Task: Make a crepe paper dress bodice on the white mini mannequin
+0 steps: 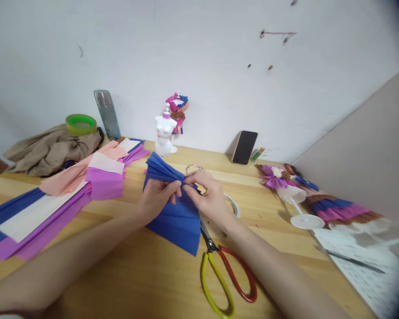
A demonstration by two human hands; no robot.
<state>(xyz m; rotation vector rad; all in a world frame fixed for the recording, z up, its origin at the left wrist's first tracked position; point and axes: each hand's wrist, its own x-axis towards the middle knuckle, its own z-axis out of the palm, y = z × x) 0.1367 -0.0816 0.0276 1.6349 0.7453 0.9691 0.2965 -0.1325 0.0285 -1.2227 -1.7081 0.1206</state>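
Note:
A sheet of blue crepe paper [177, 226] is gathered into folds along its upper part and hangs smoother below. My left hand [159, 195] pinches the gathers between thumb and fingers. Close beside it, my right hand [208, 190] grips the right end of the folds, its fingertips near my left thumb. Under my right wrist lie scissors [211, 246] with one yellow and one red handle, their blades partly hidden by the paper. A roll of tape [234, 206] shows behind my right hand. A white mannequin torso [164, 130] stands just beyond the paper.
Orange, white, purple and blue crepe paper strips [69, 195] spread over the left. Behind them are a brown cloth [53, 148], green tape [81, 125] and a bottle [108, 115]. A phone [245, 147] leans on the wall. Paper-dressed figures [339, 204] lie right, near a craft knife [352, 259].

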